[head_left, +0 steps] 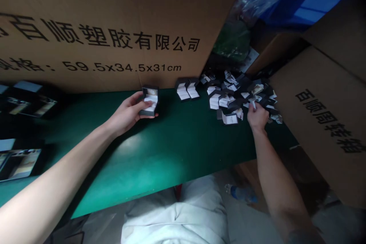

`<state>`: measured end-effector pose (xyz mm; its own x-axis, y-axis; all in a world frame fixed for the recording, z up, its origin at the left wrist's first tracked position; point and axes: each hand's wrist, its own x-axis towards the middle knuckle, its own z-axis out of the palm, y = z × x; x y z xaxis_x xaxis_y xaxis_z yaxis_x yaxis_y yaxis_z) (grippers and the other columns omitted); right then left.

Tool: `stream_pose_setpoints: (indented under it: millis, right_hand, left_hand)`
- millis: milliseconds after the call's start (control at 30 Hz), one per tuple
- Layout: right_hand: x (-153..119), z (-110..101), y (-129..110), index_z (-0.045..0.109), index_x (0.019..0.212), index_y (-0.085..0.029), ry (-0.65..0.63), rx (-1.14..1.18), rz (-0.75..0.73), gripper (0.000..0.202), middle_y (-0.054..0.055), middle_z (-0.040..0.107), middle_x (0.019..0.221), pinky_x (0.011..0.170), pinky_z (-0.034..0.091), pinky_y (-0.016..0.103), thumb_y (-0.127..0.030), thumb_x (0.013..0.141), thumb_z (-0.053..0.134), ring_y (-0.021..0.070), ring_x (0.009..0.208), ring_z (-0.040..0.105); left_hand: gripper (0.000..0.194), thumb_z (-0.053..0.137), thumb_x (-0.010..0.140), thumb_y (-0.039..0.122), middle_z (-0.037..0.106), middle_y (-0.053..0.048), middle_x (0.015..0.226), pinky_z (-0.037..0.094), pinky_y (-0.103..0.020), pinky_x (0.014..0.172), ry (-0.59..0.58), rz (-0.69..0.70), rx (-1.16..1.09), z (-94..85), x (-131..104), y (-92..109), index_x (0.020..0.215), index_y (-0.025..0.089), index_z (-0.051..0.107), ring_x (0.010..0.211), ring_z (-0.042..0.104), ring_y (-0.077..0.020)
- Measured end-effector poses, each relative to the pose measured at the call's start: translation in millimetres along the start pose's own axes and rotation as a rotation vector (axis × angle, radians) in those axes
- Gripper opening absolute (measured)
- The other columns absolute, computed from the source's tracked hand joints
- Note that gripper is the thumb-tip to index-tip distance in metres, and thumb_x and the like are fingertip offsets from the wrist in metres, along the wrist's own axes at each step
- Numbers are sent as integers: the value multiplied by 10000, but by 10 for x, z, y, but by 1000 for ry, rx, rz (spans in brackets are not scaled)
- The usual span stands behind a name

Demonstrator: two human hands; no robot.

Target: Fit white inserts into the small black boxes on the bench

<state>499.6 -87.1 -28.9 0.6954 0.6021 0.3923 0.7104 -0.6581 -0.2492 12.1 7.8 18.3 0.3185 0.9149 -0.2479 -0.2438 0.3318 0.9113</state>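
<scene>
The left hand (128, 113) pinches an open jewellery box (153, 99), well left of the right hand (258, 117), whose fingers pinch a small white piece (253, 104)

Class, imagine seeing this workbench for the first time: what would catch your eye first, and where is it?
Probably the big cardboard carton with bold black lettering, standing along the back of the green table. Next, in front of it, the left hand holds an open dark box with a white insert. On the right, the right hand is at a jumbled heap of small dark-and-white boxes.
</scene>
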Motion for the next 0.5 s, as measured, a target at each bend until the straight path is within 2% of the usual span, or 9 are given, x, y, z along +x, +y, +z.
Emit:
stream_pose_setpoints:
  millis: [100,167,233,333,367,400,467,500]
  right_hand:
    - [-46,-16,-11,796,1170,-61,216,110,-56,471,196,748,841,832,535,425,-373,1003,485,306,820,714]
    - [-133,-110,-123,791,1089,-82,373,201,-77,508,145,700,730,765,542,411,-465,1012,466,285,720,694]
    - [-298,-284,-370,764,1013,-150,499,295,-115,531,89,657,675,703,542,393,-575,1019,446,255,648,671]
    - [-714,-590,-1015,668,895,-232,560,529,-237,512,47,660,696,655,528,348,-661,1045,432,213,655,675]
    - [-885,-658,-1283,634,864,-240,474,645,-316,508,30,653,688,634,514,329,-675,1049,449,194,642,661]
    - [-1060,-692,-1559,616,858,-243,327,778,-411,506,14,645,679,607,495,308,-681,1055,457,175,618,640]
    - [-1388,-649,-2074,585,840,-256,-49,1033,-526,539,-19,586,630,564,454,281,-714,1066,414,142,552,563]
    - [-1526,-581,-2286,568,825,-258,-213,1127,-530,556,-23,568,626,561,437,277,-734,1062,405,137,553,546]
  left_hand:
    - [318,780,836,58,796,-63,989,705,-280,660,-6,10,-1,11,-14,-8,1131,149,705,723,797,-184]
    - [330,787,835,70,789,-51,996,707,-292,662,-5,15,-7,8,-12,-27,1141,160,701,715,794,-180]
    - [348,792,843,90,784,-41,999,706,-294,667,-3,16,-5,0,-5,-44,1167,171,692,697,783,-167]
    - [354,781,878,148,777,-51,1010,704,-304,678,0,13,2,-11,4,-51,1213,176,670,735,789,-182]
    - [338,775,894,179,773,-56,1006,706,-316,691,-2,16,3,-16,6,-50,1214,172,666,755,789,-189]
    - [313,766,913,215,768,-60,1002,709,-330,704,-8,23,4,-20,8,-48,1205,168,664,773,787,-195]
    - [261,732,956,299,756,-63,986,710,-351,726,-19,45,6,-28,11,-47,1168,163,666,800,776,-201]
    - [250,713,974,337,752,-63,976,707,-351,723,-22,56,8,-31,12,-49,1147,163,666,804,771,-204]
